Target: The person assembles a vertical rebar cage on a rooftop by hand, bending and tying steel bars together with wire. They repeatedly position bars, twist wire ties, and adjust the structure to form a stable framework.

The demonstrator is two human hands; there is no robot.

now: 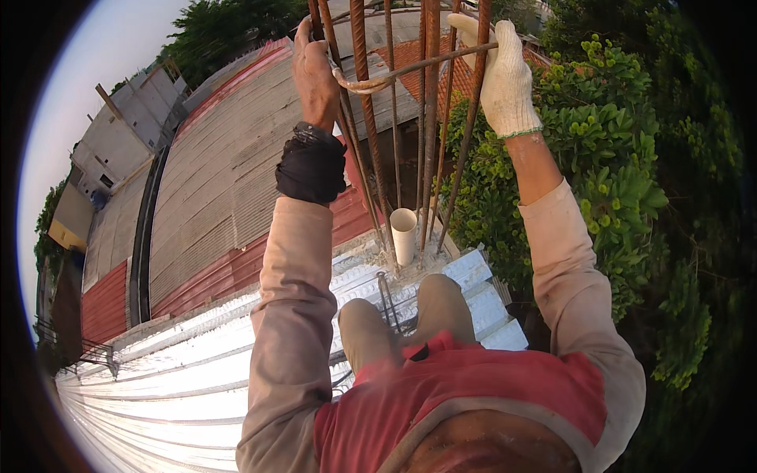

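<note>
- Broad grey corrugated roof (213, 189), edged in red, fills the left of my head view beyond the work spot.
- Tree (599, 173): dense green crown just beyond the work spot on the right.
- Shiny metal sheets (197, 370) lie below; I see two bent knees (367, 331) over them.
- Upright bars (430, 94): a rusty cluster, rising from a rough base ahead of the knees and running out of my upper edge.
- Bent rod (406, 69): the piece being worked. It crosses the near side of the bars, high up, between the hands, its left part curving round. Whether it closes into a full ring I cannot tell. My judgement: the step is placing or steadying it against the bars; the next move calls for both hands to act evenly, so it does not tilt or snag.
- White pipe (404, 240): stands open-mouthed among the bar feet.
- Left hand (315, 83), bare, black wrap at the wrist: fingers raised alongside the left bars, near the rod's curve. I cannot tell how tightly they close.
- Right hand (506, 83), in a pale knit glove: fingers parted about the rightmost bar, by the rod's right end. Firm hold or light touch, I cannot tell.
</note>
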